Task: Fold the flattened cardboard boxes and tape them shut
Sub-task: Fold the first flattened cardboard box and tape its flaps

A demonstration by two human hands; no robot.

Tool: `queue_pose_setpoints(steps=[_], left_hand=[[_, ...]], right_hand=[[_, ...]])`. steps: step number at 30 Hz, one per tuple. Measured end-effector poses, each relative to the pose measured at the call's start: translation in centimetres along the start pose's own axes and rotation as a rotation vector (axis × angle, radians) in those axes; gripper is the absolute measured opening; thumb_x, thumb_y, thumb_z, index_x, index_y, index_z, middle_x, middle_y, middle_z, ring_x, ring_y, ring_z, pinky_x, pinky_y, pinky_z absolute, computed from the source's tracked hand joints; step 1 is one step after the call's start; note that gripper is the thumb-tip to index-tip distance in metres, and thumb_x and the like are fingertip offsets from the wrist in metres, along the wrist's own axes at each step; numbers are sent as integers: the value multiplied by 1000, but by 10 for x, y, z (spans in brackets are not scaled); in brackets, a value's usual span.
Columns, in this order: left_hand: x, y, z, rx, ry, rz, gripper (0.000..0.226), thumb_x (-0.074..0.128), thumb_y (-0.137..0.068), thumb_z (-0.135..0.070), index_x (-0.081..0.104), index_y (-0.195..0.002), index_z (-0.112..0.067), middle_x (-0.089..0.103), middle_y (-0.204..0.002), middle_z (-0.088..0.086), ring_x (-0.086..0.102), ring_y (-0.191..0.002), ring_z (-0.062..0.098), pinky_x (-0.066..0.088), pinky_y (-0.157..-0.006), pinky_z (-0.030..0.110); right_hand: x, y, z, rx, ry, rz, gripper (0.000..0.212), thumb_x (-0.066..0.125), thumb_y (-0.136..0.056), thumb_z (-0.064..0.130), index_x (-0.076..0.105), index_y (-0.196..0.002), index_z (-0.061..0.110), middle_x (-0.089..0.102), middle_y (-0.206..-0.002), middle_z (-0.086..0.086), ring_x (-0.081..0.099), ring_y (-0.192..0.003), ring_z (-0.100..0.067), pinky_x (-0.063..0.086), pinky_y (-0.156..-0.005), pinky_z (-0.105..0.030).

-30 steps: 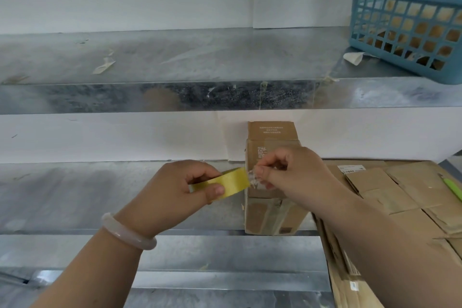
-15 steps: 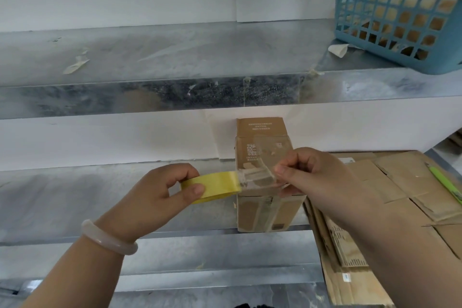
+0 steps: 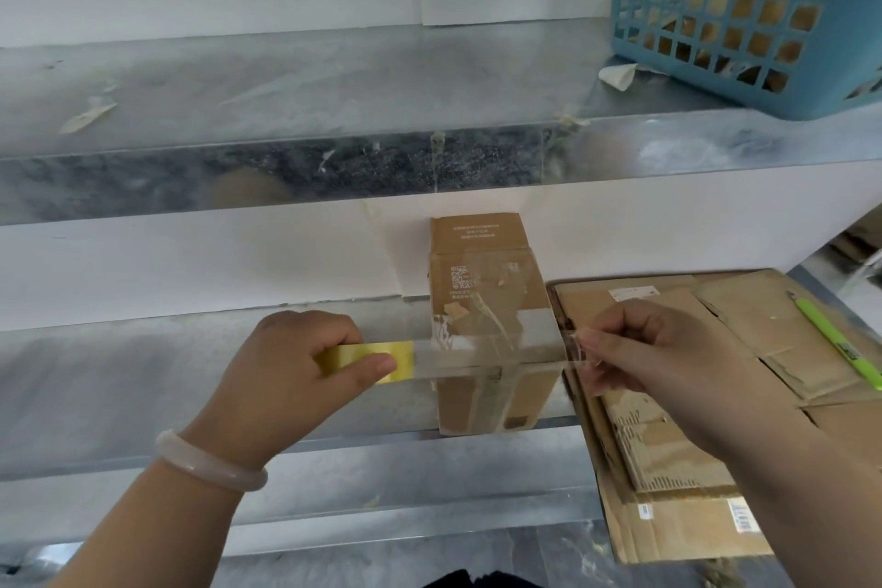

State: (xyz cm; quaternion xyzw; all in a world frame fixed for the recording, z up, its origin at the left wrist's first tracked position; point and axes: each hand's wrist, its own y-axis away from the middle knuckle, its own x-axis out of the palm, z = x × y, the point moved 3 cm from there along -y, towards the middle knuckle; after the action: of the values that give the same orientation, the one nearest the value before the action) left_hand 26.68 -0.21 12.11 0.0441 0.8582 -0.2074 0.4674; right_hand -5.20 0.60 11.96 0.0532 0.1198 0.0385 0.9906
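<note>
Fig.: tape drawn out in front of a folded box. L hand (image 3: 305,377) is clamped on the yellow tape roll (image 3: 365,360), thumb across its face; R hand (image 3: 654,363) pinches the free end of the clear tape strip (image 3: 482,356) between thumb and fingertips (image 3: 589,344). The strip runs roughly level, left to right, its long axis spanning the box's full width, w/ the roll just left of the box and the pinched end just right of it.

The folded cardboard box (image 3: 487,325) stands upright on the metal shelf (image 3: 119,372), between the two hands and behind the strip; its top flaps look closed and old tape residue shows on them. Whether the strip touches the box cannot be told. Both hands sit about equally near, one per side.

Judgement: the next move turns on lowering the strip onto the top seam, so both ends should drop together to keep it square.

Flattened boxes (image 3: 677,420) lie stacked just right of the box, w/ a green pen (image 3: 840,339) on them. A blue basket (image 3: 749,14) sits on the upper shelf.
</note>
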Motion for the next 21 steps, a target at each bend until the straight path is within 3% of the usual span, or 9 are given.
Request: queue_pose_setpoints(steps=[5,9,13,21], left_hand=[[17,-8,-9,-17,-151,21,57,40,-71,-79,51,-58,-25,50,-51,-7,49,-51,8,28,-53,19],[18,-10,-3,-72,-130,52,61,46,-72,-83,52,-58,-24,51,-52,-4,51,-53,10,28,-51,20],[20,-16,0,-114,-165,96,49,56,-74,-71,51,-57,-25,52,-53,-5,51,-54,10,30,-48,21],[40,-23,9,-145,-126,196,50,54,-72,-70,55,-62,-21,58,-69,-14,54,-69,2,30,-47,19]], right_hand=[[-1,-10,-28,100,-47,-12,18,69,-87,19,76,-72,25,71,-70,-7,71,-68,-20,58,-69,-33],[4,-18,-47,162,-136,25,8,75,-80,28,77,-76,21,72,-76,-8,71,-73,-22,59,-75,-38],[7,-25,-59,211,-303,55,34,81,-58,42,78,-79,16,69,-78,-9,69,-74,-20,58,-73,-34],[28,-34,-85,365,-711,63,21,77,-69,23,64,-75,7,59,-69,-8,60,-62,-14,57,-60,-28]])
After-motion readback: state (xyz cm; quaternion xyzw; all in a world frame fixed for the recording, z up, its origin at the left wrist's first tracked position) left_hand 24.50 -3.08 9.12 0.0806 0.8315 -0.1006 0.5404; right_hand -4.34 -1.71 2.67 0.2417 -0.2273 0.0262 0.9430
